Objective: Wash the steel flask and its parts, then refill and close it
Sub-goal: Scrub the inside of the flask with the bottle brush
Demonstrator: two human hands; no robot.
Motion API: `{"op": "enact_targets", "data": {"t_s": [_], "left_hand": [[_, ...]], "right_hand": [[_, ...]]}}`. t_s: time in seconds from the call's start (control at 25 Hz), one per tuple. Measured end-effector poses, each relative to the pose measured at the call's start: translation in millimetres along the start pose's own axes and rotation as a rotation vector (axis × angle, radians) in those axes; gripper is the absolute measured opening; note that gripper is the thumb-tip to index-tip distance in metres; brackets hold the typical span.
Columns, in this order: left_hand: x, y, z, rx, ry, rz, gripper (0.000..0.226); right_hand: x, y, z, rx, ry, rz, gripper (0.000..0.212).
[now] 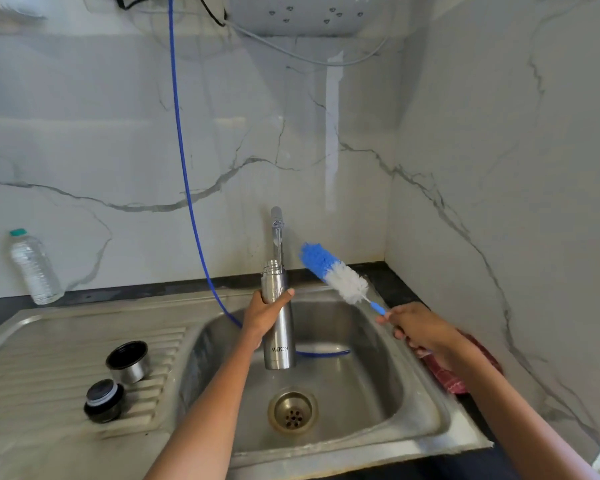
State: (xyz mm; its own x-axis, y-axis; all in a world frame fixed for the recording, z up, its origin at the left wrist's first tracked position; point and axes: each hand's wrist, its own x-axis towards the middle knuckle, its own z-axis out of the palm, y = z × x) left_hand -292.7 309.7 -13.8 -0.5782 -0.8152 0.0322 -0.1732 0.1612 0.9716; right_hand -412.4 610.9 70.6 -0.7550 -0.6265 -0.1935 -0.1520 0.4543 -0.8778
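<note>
My left hand [265,315] grips the steel flask [279,341] around its upper body and holds it upright over the sink basin, mouth open and just below the tap [277,233]. My right hand [418,329] holds the handle of a bottle brush [335,271] with blue and white bristles; the bristle head points up and left, to the right of the flask's mouth and apart from it. On the draining board at the left lie the flask's steel cup lid [129,362] and its black stopper [104,400].
The steel sink [426,420] has a drain [292,410] at its middle. A blue hose [187,188] hangs from above into the basin. A clear plastic water bottle [33,268] stands at the back left. A red checked cloth [447,375] lies at the sink's right edge.
</note>
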Motion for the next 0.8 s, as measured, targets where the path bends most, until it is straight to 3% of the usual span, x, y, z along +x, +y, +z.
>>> {"op": "enact_targets", "data": {"t_s": [0.36,0.56,0.8], "left_hand": [[-14,1,20,-0.167,-0.091,0.03,0.047],[-13,-5,19,-0.406,0.039,-0.108,0.063],[-9,-6,22,-0.588,0.141,-0.182,0.067]], "right_hand": [[16,4,44,0.144,0.017,0.012,0.026],[4,5,35,0.024,-0.012,0.021,0.022],[-17,7,59,-0.022,-0.1,-0.124,0.017]]}}
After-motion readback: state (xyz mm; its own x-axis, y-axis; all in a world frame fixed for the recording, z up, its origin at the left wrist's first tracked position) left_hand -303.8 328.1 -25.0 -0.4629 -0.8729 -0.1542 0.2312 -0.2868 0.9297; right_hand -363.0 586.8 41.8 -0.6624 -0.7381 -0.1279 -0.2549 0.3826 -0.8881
